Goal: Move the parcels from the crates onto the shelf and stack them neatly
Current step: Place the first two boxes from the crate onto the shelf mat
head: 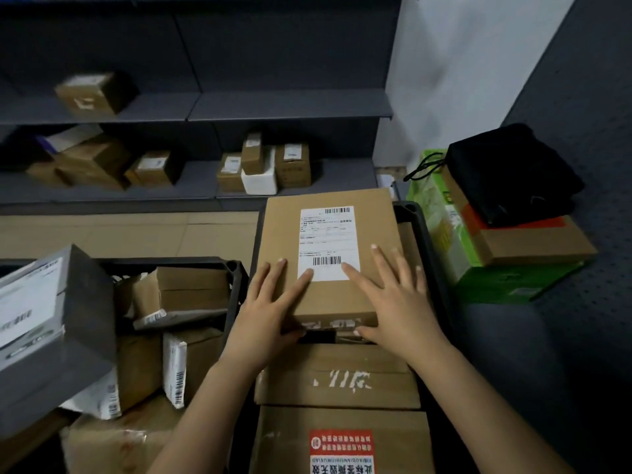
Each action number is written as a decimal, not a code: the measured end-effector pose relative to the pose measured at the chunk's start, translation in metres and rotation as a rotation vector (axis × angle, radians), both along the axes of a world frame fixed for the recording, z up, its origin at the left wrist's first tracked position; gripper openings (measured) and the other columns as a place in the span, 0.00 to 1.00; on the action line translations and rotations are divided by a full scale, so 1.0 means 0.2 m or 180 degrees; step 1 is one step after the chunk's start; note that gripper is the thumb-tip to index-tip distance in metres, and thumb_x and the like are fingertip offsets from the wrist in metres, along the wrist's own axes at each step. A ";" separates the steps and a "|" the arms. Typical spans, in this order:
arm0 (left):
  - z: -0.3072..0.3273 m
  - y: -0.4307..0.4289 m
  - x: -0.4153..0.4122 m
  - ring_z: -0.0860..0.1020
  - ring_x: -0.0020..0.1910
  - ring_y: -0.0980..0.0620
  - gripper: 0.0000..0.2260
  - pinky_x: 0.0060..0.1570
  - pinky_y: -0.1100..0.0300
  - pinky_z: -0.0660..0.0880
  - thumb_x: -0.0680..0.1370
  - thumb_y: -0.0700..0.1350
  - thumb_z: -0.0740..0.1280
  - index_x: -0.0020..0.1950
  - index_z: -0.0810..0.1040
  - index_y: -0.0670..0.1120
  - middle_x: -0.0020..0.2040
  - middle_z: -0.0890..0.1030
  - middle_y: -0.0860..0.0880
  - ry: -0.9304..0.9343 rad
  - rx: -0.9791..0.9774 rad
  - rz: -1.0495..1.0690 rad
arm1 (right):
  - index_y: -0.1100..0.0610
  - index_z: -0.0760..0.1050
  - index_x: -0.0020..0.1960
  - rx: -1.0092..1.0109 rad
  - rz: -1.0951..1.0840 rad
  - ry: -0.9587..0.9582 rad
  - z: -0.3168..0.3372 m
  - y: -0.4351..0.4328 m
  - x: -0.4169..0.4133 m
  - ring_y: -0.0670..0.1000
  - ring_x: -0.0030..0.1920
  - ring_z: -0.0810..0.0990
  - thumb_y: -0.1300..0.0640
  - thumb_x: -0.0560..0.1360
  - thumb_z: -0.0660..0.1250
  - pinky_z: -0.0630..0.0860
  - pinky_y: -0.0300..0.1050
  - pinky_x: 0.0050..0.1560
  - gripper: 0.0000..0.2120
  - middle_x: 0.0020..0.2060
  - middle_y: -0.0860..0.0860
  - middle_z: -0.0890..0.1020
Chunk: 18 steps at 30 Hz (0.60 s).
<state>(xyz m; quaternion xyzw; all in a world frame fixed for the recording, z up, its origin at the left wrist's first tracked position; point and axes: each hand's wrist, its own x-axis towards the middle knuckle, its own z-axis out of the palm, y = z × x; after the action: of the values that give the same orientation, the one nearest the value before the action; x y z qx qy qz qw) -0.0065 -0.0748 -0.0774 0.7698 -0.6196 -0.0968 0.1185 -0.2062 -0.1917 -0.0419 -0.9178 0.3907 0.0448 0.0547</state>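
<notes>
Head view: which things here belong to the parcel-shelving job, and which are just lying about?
Job: labelled parcel, gripped by left hand and right hand; right crate; left crate with loose parcels; grey shelf with shelved parcels.
Lying about: black bag, green box and brown carton, stacked beside the right crate.

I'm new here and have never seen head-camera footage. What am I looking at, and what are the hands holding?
This is one picture from a wide-angle camera worn on a person's head, looking forward and down. There is no machine: the left hand and right hand are the person's own. Both grip a flat cardboard parcel with a white label, fingers on top, thumbs tucked under its near edge. It lies over other parcels in a black crate; a second crate to its left holds more. Behind stands a grey shelf with several parcels already on it.
</notes>
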 end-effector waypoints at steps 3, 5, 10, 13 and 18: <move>0.00 0.00 0.00 0.36 0.75 0.53 0.47 0.67 0.40 0.64 0.71 0.54 0.74 0.75 0.41 0.68 0.79 0.41 0.54 0.0048 -0.0103 0.0020 | 0.37 0.37 0.76 0.0125 0.0052 -0.0125 0.00 0.00 -0.02 0.59 0.75 0.31 0.42 0.71 0.71 0.57 0.64 0.71 0.48 0.77 0.49 0.35; 0.00 0.01 0.01 0.38 0.75 0.55 0.47 0.65 0.40 0.67 0.70 0.53 0.75 0.76 0.44 0.66 0.79 0.45 0.54 0.0120 -0.0217 0.0029 | 0.37 0.38 0.76 0.0103 0.0058 -0.0180 0.00 0.00 -0.03 0.58 0.75 0.31 0.41 0.71 0.70 0.58 0.62 0.71 0.48 0.77 0.48 0.36; 0.01 0.03 0.00 0.44 0.76 0.54 0.47 0.64 0.42 0.67 0.68 0.50 0.77 0.77 0.49 0.63 0.79 0.50 0.54 0.0157 -0.0472 -0.0051 | 0.39 0.42 0.77 -0.0030 0.0043 -0.0291 0.01 0.02 -0.07 0.56 0.76 0.35 0.41 0.71 0.71 0.57 0.60 0.72 0.47 0.78 0.48 0.40; 0.06 0.03 0.00 0.47 0.77 0.51 0.46 0.66 0.44 0.65 0.68 0.50 0.77 0.78 0.52 0.61 0.79 0.52 0.53 0.0110 -0.0652 -0.0172 | 0.42 0.50 0.77 -0.0295 -0.0033 -0.0476 0.05 0.06 -0.09 0.57 0.77 0.43 0.41 0.66 0.75 0.61 0.60 0.71 0.48 0.78 0.51 0.50; 0.20 0.02 0.02 0.52 0.77 0.49 0.46 0.64 0.43 0.69 0.66 0.49 0.79 0.77 0.55 0.59 0.78 0.55 0.52 0.0071 -0.1035 -0.0429 | 0.45 0.55 0.76 -0.0754 -0.0330 -0.0738 0.17 0.17 -0.13 0.58 0.77 0.50 0.41 0.63 0.77 0.63 0.61 0.68 0.49 0.77 0.52 0.56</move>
<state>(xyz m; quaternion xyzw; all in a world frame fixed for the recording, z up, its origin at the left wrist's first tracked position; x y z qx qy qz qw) -0.0031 -0.0709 -0.0380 0.6961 -0.6760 -0.0115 0.2416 -0.2325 -0.1579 -0.0077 -0.8955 0.4311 -0.1106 -0.0069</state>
